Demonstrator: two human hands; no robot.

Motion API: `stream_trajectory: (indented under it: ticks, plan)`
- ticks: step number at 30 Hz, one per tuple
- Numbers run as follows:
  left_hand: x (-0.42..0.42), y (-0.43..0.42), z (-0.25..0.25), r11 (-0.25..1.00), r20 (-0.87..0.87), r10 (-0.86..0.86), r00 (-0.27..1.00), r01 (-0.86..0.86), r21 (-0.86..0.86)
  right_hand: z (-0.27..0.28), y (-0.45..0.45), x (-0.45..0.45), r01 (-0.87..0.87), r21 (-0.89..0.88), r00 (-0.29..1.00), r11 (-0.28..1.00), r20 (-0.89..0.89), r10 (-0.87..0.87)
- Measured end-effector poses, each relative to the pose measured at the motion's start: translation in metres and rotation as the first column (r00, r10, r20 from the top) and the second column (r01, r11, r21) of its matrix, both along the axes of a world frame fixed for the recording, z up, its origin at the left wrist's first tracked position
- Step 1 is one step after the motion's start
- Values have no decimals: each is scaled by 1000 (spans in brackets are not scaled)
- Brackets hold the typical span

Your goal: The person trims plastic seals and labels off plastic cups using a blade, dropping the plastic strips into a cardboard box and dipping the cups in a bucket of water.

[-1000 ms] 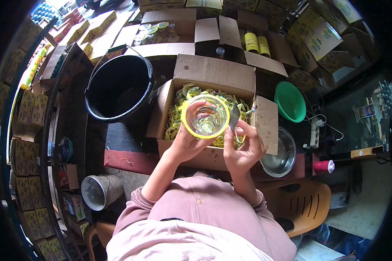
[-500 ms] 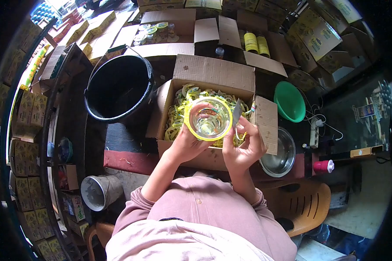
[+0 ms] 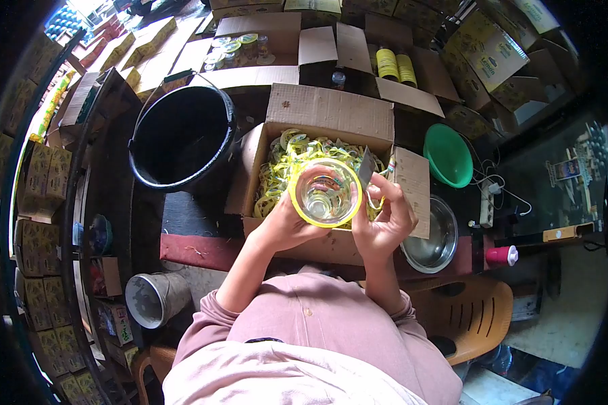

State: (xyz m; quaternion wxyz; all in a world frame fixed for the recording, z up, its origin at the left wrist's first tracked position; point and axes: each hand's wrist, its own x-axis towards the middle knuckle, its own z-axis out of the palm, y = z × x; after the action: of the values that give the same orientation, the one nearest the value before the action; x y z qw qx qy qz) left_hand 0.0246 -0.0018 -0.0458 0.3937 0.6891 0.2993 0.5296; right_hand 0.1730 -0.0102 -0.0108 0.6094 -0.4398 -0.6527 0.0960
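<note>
Cup (image 3: 325,194) held; carton (image 3: 492,52) reads "Lemon".

Strips (image 3: 284,150) in box (image 3: 331,112) — bucket (image 3: 181,138) left.

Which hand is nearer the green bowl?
Right. The right hand is below-left of the green bowl in view; the left hand, holding the clear cup, farther left.

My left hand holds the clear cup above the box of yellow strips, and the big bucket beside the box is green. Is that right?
Not quite: the big bucket is black, not green, as the head view shows. Your left hand does hold the clear cup above the box of yellow strips.
</note>
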Motion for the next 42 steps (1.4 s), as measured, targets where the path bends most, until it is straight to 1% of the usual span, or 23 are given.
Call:
stream_trajectory:
  ticks: [4, 7, 10, 13, 14, 16, 17, 19, 20, 23, 24, 27, 31, 32, 35, 36, 39, 42]
  plan:
    - [-2, 3, 6, 999, -18, -51, 999, 51, 9, 1, 0, 1, -17, -6, 1000, 1000, -12, 17]
    - [1, 4, 4, 996, 85, -76, 993, 79, -37, 0, -4, 1, -5, -28, 1000, 1000, -22, 5]
    - [5, 2, 6, 997, 186, -48, 981, 57, -42, 0, -7, 0, 24, -24, 1000, 999, 10, -24]
    - [4, 2, 7, 999, 59, 2, 998, 1, -48, -1, -7, 1, 37, -17, 999, 999, 36, -36]
    - [3, 2, 7, 998, 42, -24, 999, 26, -48, -2, -7, 1, 37, -17, 999, 999, 41, -36]
    - [0, 1, 6, 996, 8, -72, 997, 73, -50, -3, -5, 3, -20, -38, 1000, 999, -8, 20]
    - [-2, 1, 6, 997, -34, -73, 997, 73, -25, -3, -4, 5, -50, -48, 998, 998, -32, 49]
    - [-4, 3, 9, 997, -117, -72, 991, 76, 26, -5, 0, 9, -64, -40, 998, 997, -24, 63]
    - [-5, 5, 4, 990, -74, -144, 987, 144, 0, -5, 1, 10, -70, -36, 997, 997, -18, 70]
    - [3, 3, -7, 995, 155, -78, 985, 87, -52, 0, 1, 8, -45, -13, 998, 999, -33, 45]
    - [3, 5, -7, 997, 122, -78, 989, 77, 14, 1, 0, 7, -19, -23, 999, 1000, -32, 19]
    - [9, 7, -11, 997, 257, -69, 964, 72, -1, 4, -6, 3, 40, -32, 999, 999, -30, -41]
    - [10, 1, -9, 988, 362, -31, 932, 82, -128, 4, -10, -3, 89, 5, 996, 996, -11, -89]
    - [9, 2, -10, 992, 302, -45, 952, 80, -103, 3, -10, -4, 95, 1, 995, 995, 4, -95]
    - [8, 0, -8, 998, 202, -33, 979, 43, -47, 0, -12, -7, 106, 10, 994, 994, 29, -106]
    - [8, 0, -10, 997, 190, -33, 981, 46, -64, -1, -12, -7, 110, 16, 993, 994, 34, -111]
    - [11, -2, -8, 994, 268, -34, 963, 61, -94, -1, -12, -7, 117, 20, 992, 993, 34, -118]
    - [12, -2, -5, 995, 255, -38, 966, 59, -75, -5, -13, -7, 88, 8, 996, 996, 25, -88]
